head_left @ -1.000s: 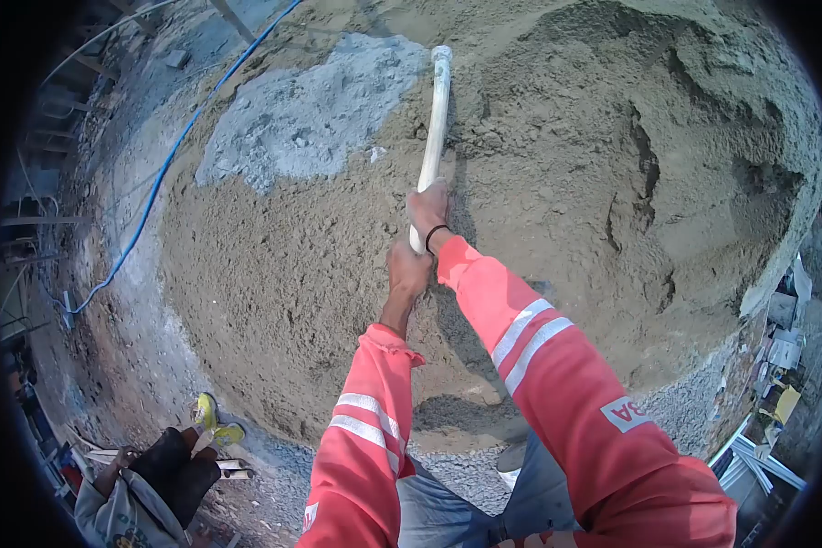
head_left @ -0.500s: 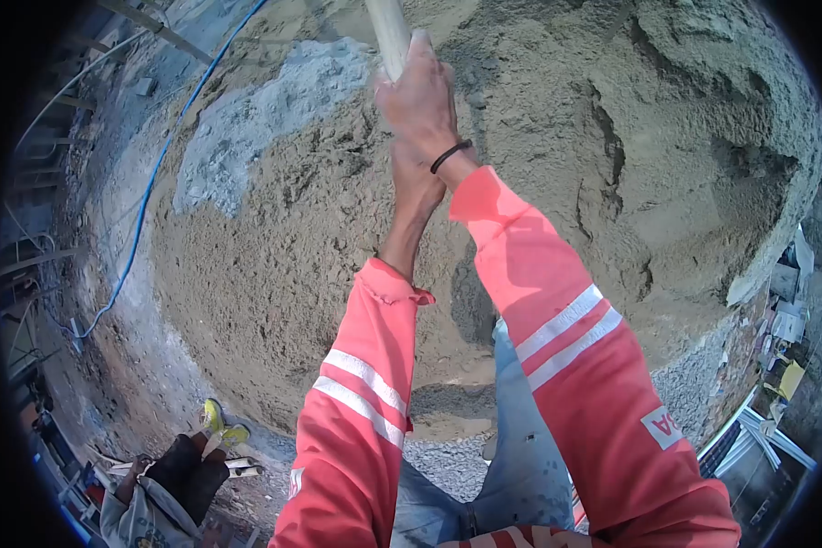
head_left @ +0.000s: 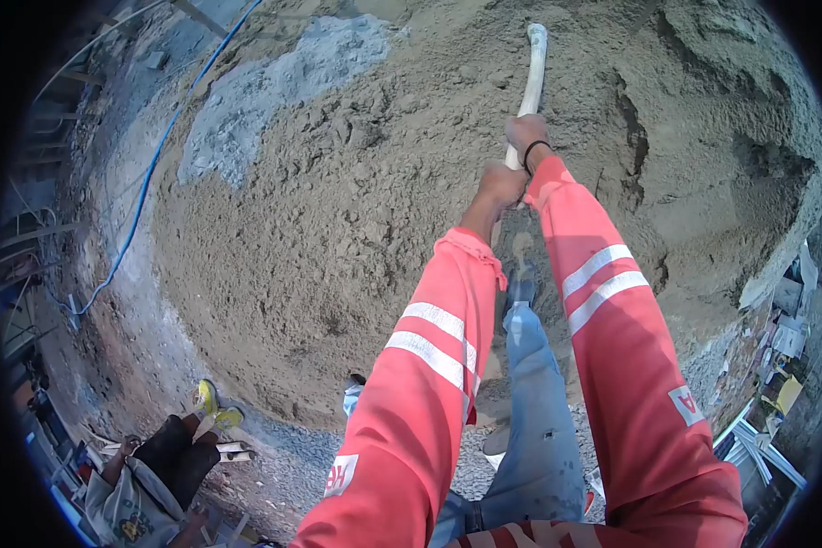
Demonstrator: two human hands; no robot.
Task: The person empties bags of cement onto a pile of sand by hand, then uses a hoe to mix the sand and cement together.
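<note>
My right hand (head_left: pixel 528 135), with a dark band at the wrist, is closed round a pale, slightly curved wooden tool handle (head_left: pixel 531 87). Just below it my left hand (head_left: pixel 502 184) grips the same handle lower down. The handle's far end points up and away from me over the big mound of grey-brown sand (head_left: pixel 356 237). What is fixed to the lower end of the handle is hidden by my hands and sleeves, so I cannot make out the tool's kind.
Light grey powder (head_left: pixel 274 82) lies on the mound's left part. A blue hose (head_left: pixel 146 187) runs along the left side. A seated person (head_left: pixel 160 470) with yellow shoes is at lower left. Papers and white strips (head_left: pixel 758 447) lie at right. My leg (head_left: pixel 539 402) stands at the mound's edge.
Both hands have moved right and closer to me with the handle. Its far end, cut off by the top edge before, now shows whole. My leg on the right reaches farther onto the sand.
</note>
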